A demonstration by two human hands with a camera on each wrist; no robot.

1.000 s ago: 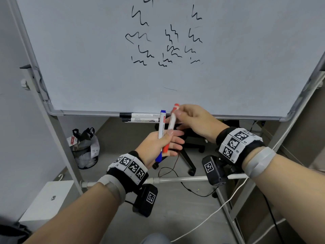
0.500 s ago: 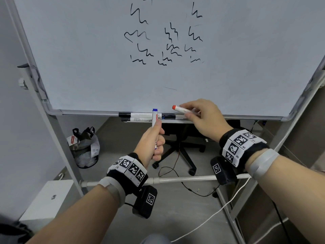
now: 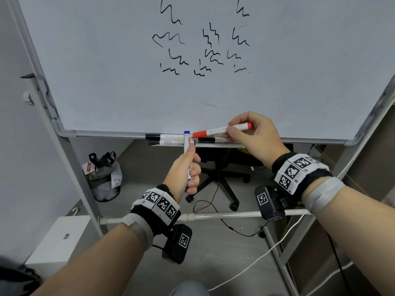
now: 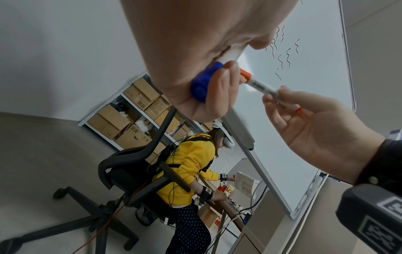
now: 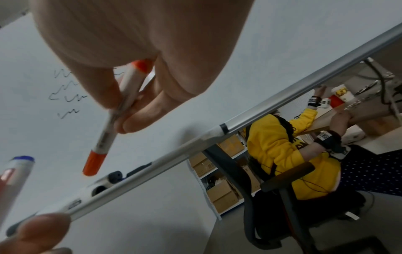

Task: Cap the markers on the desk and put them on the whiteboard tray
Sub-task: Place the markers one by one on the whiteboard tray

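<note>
My right hand (image 3: 252, 133) pinches a capped red marker (image 3: 215, 131) by its barrel and holds it level just above the whiteboard tray (image 3: 267, 140), red cap pointing left. In the right wrist view the red marker (image 5: 108, 130) hangs from my fingertips (image 5: 130, 123) above the tray (image 5: 261, 118). My left hand (image 3: 186, 169) grips a capped blue marker (image 3: 187, 142) upright in a fist below the tray; its blue cap (image 4: 204, 84) pokes out under the palm. Two black-capped markers (image 3: 168, 139) lie on the tray at the left.
The whiteboard (image 3: 192, 60) with black scribbles fills the upper view on a grey stand (image 3: 70, 163). Beneath it are a black office chair (image 3: 220, 174), cables, a white crossbar (image 3: 224, 215), a bin bag (image 3: 104, 176) and a white box (image 3: 57, 238). A person in yellow (image 4: 191, 165) sits beyond.
My right hand took the red marker out of the left hand, turned it level and brought it to the tray. The left hand rose with the blue marker upright.
</note>
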